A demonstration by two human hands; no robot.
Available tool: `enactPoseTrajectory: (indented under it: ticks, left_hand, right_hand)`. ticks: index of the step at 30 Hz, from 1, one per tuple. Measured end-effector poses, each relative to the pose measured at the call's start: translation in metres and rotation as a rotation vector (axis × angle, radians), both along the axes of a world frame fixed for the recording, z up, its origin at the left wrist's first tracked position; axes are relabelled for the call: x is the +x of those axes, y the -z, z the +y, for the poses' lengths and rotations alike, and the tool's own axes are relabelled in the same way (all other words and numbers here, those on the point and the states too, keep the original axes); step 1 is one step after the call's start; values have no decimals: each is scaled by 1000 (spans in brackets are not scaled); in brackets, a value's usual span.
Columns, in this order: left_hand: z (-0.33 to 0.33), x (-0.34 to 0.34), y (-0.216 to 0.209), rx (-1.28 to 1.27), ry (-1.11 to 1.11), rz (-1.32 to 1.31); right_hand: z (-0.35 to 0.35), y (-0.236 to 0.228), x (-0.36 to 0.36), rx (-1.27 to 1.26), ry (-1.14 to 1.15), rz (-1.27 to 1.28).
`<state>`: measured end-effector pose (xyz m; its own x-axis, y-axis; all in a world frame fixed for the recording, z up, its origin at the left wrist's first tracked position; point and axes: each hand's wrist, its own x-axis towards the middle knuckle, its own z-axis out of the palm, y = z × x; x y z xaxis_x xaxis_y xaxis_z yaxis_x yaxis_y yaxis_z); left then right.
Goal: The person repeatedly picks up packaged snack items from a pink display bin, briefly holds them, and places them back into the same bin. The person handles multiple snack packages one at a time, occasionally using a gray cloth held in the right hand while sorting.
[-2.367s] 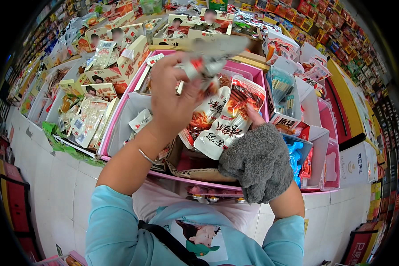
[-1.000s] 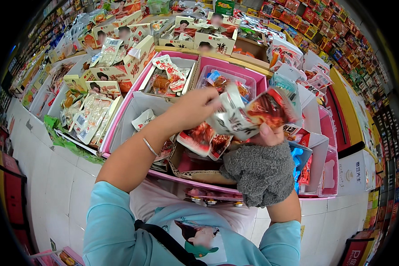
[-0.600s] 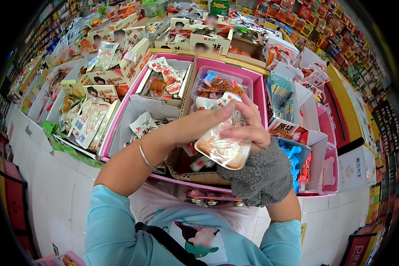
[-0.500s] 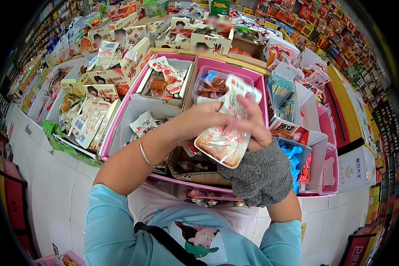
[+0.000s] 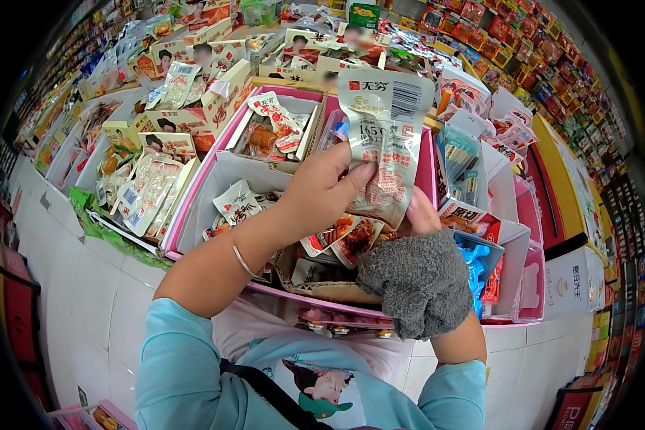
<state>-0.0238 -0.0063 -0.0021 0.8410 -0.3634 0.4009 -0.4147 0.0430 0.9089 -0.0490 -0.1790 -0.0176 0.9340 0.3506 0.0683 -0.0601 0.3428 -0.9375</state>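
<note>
Packet (image 5: 387,136): tilted up between the hands, barcode side showing.
Left hand (image 5: 326,179): thumb and fingers pinch the packet's left edge.
Right hand (image 5: 421,213): at the packet's lower right; cannot tell whether it grips.
Gray cloth (image 5: 417,283): around the right wrist, hiding part of the cardboard box (image 5: 337,292) below the hands.
Clear tub (image 5: 328,135): beyond the left hand, mostly blocked by the packet.
Blue packets (image 5: 473,261): right of the right hand.
</note>
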Motion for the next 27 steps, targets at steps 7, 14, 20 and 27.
enactPoseTrajectory:
  ticks: [7, 14, 20, 27]
  left_hand:
    - [-3, -3, -1, 134, -213, -253]
    - [-1, 2, -1, 0, -97, -26]
    - [2, 9, -4, -431, 93, 257]
    - [2, 8, -2, -344, 38, 201]
  right_hand:
    - [3, -3, -3, 26, 10, -11]
    - [7, -9, -5, -23, 3, -74]
    - [-5, 14, 12, -213, -109, -256]
    - [-1, 6, 3, -201, -36, -232]
